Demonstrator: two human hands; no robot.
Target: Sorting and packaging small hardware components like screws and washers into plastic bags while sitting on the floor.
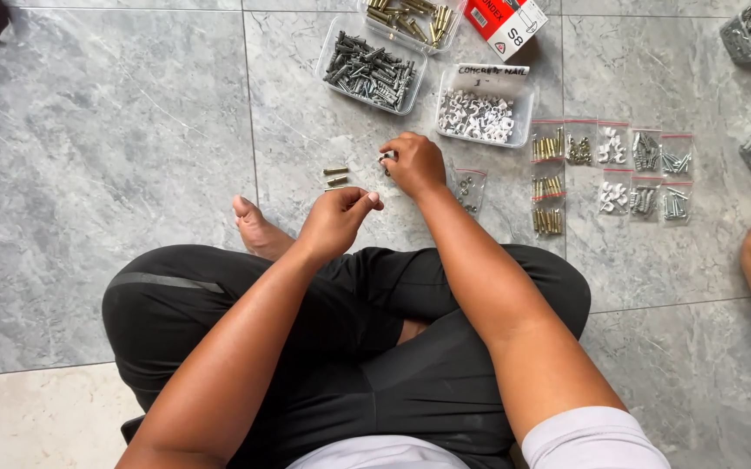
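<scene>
Seated cross-legged on the grey tiled floor (115, 130), clear tubs of screws (369, 61) and white clips (477, 115) just ahead, rows of small filled bags (605, 169) off to the right. Right hand (414, 163) curled down, fingertips pinching a small metal fastener (385, 158) at the floor; left hand (336, 221) pinched shut, contents impossible to tell. Best kept low and close beside the brass anchors (336, 177), counted singly.

Right hand (414, 163) hides its small piece — unidentifiable.
</scene>
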